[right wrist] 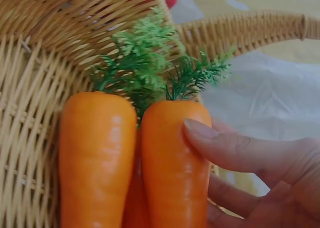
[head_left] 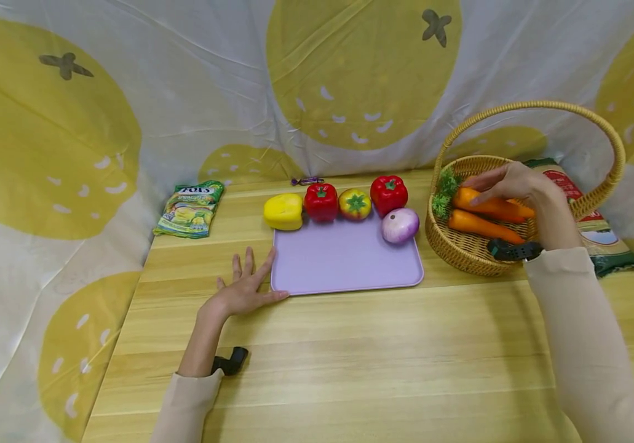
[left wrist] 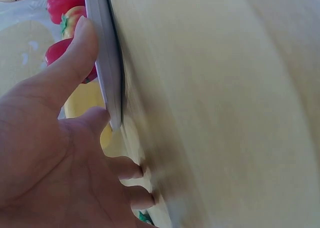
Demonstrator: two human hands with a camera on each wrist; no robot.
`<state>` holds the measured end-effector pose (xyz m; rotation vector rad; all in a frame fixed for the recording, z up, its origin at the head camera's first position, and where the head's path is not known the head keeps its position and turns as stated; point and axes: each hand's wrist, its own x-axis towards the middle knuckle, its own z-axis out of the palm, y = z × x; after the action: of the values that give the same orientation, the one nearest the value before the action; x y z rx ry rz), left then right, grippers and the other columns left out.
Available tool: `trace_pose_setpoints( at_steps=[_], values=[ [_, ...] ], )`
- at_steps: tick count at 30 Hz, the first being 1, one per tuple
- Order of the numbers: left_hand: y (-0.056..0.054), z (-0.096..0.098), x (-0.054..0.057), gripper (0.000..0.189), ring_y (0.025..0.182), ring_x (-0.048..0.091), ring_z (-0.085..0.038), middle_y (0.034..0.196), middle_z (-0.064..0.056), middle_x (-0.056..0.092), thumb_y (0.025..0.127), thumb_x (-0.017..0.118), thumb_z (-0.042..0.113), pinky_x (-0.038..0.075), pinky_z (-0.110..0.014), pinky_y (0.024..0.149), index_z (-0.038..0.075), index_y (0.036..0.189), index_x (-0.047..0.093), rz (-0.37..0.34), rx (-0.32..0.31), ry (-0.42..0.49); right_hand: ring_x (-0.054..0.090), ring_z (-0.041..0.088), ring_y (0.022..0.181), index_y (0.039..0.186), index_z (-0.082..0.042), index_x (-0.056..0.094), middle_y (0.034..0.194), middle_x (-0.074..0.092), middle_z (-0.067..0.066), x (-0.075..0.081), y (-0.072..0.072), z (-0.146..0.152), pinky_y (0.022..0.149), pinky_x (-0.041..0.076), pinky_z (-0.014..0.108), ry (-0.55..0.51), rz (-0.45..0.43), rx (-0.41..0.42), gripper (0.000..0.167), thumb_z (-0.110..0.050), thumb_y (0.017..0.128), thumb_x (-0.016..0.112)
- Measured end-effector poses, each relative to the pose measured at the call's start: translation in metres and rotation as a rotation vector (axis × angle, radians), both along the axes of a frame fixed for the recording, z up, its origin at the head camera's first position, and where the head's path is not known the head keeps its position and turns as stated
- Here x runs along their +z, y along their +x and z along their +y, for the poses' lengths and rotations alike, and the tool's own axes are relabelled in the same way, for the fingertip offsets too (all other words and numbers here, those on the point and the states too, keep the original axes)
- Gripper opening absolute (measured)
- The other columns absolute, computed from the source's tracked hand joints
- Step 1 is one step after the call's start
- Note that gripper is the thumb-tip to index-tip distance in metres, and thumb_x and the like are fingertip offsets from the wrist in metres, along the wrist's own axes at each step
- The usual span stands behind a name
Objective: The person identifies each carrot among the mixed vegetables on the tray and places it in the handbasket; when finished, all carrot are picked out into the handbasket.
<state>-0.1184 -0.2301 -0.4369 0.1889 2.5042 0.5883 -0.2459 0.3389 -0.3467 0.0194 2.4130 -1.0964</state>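
My right hand (head_left: 513, 183) reaches into a wicker basket (head_left: 460, 255) and holds an orange carrot (head_left: 494, 206), thumb on its near face and fingers behind, as the right wrist view shows. Beside it lies another carrot (right wrist: 97, 158), and part of a further orange one shows between them. Green leafy tops (right wrist: 145, 53) lean on the basket wall. My left hand (head_left: 239, 292), fingers spread, rests at the front left corner of a lilac tray (head_left: 344, 261); its thumb touches the tray edge.
Along the tray's back stand a yellow pepper (head_left: 283, 212), two red peppers (head_left: 321, 203), a red-yellow fruit (head_left: 355, 204) and a purple onion (head_left: 400, 226). A green snack packet (head_left: 190, 209) lies left, a larger bag (head_left: 599, 237) behind the basket, whose tall handle (head_left: 532, 106) arches overhead.
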Motion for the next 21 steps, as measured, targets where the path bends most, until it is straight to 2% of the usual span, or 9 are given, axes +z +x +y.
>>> trace_pose_setpoints(
  at_steps=[2, 5, 7, 9, 13, 17, 21],
  values=[
    [0.0001, 0.0004, 0.0000, 0.106, 0.153, -0.035, -0.043, 0.167, -0.012, -0.035, 0.086, 0.054, 0.085, -0.012, -0.089, 0.107, 0.049, 0.162, -0.012, 0.000, 0.000, 0.001, 0.039, 0.039, 0.148, 0.131, -0.022, 0.074, 0.118, 0.075, -0.021, -0.0028, 0.0009, -0.0017, 0.123, 0.023, 0.065, -0.003, 0.014, -0.002, 0.048, -0.026, 0.085, 0.087],
    [0.0003, 0.0006, 0.0000, 0.107, 0.153, -0.035, -0.043, 0.167, -0.012, -0.035, 0.086, 0.053, 0.085, -0.012, -0.089, 0.107, 0.048, 0.162, -0.012, -0.001, -0.001, -0.002, 0.060, 0.017, 0.124, 0.129, -0.021, 0.075, 0.119, 0.077, -0.012, -0.0053, 0.0016, -0.0042, 0.118, 0.038, 0.057, 0.036, 0.037, 0.003, 0.048, -0.027, 0.084, 0.088],
    [0.0005, 0.0007, 0.0001, 0.107, 0.153, -0.035, -0.043, 0.167, -0.012, -0.035, 0.086, 0.053, 0.085, -0.012, -0.088, 0.107, 0.048, 0.162, -0.012, -0.001, 0.000, -0.004, 0.063, 0.003, 0.107, 0.130, -0.020, 0.075, 0.120, 0.078, -0.006, -0.0055, 0.0021, -0.0057, 0.110, 0.046, 0.052, 0.069, 0.052, 0.020, 0.048, -0.029, 0.084, 0.088],
    [0.0006, 0.0006, 0.0002, 0.107, 0.153, -0.035, -0.043, 0.167, -0.012, -0.035, 0.086, 0.053, 0.085, -0.012, -0.088, 0.107, 0.048, 0.162, -0.011, -0.001, 0.001, -0.003, 0.062, -0.002, 0.100, 0.131, -0.019, 0.074, 0.120, 0.078, -0.004, -0.0051, 0.0027, -0.0066, 0.104, 0.051, 0.047, 0.102, 0.059, 0.039, 0.051, -0.031, 0.084, 0.088],
    [0.0003, 0.0008, -0.0002, 0.106, 0.153, -0.035, -0.043, 0.167, -0.012, -0.035, 0.086, 0.053, 0.085, -0.012, -0.088, 0.107, 0.049, 0.162, -0.011, 0.001, 0.002, -0.001, 0.065, 0.013, 0.109, 0.133, -0.014, 0.072, 0.119, 0.079, 0.000, -0.0053, 0.0052, -0.0080, 0.098, 0.055, 0.044, 0.141, 0.064, 0.066, 0.056, -0.033, 0.083, 0.089],
    [-0.0005, 0.0005, -0.0015, 0.106, 0.153, -0.035, -0.043, 0.167, -0.012, -0.036, 0.086, 0.053, 0.086, -0.012, -0.088, 0.107, 0.049, 0.162, -0.012, 0.002, 0.001, -0.005, 0.067, 0.012, 0.105, 0.131, -0.011, 0.073, 0.117, 0.079, 0.002, -0.0076, 0.0062, -0.0087, 0.093, 0.058, 0.042, 0.143, 0.053, 0.071, 0.054, -0.029, 0.083, 0.089],
    [-0.0013, -0.0001, -0.0031, 0.107, 0.152, -0.035, -0.043, 0.167, -0.012, -0.036, 0.085, 0.053, 0.086, -0.012, -0.088, 0.107, 0.048, 0.162, -0.011, -0.002, 0.002, -0.009, 0.068, 0.019, 0.109, 0.132, -0.009, 0.072, 0.120, 0.078, 0.006, -0.0095, 0.0056, -0.0094, 0.095, 0.057, 0.047, 0.151, 0.043, 0.075, 0.050, -0.026, 0.086, 0.086]
  ],
)
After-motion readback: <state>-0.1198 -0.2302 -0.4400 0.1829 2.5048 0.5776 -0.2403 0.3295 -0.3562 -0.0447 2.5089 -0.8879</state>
